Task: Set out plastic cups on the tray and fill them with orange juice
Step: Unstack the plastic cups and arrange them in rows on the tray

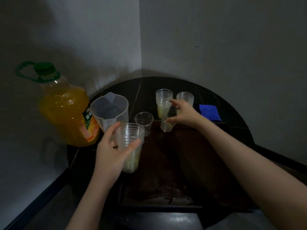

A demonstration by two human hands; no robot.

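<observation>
Cup in hand [167,124]: the right hand [184,113] is pinching a single clear cup by its wall, thumb and fingers clamped, tilting it over the tray's [159,205] far edge.
Stack [130,146]: the left hand [113,151] is wrapping curled fingers round nested cups above the tray's left side.
Placed cup [144,121]: standing upright at the tray's far left corner.
Handling: the cups are looking light, thin and easily crushed; holding mid-wall gently seems wise.
Spare stacks [163,100]: possibly wet with juice, though dim light is obscuring this.
Surroundings: a juice bottle [66,110] and jug [110,110] are waiting left.
</observation>
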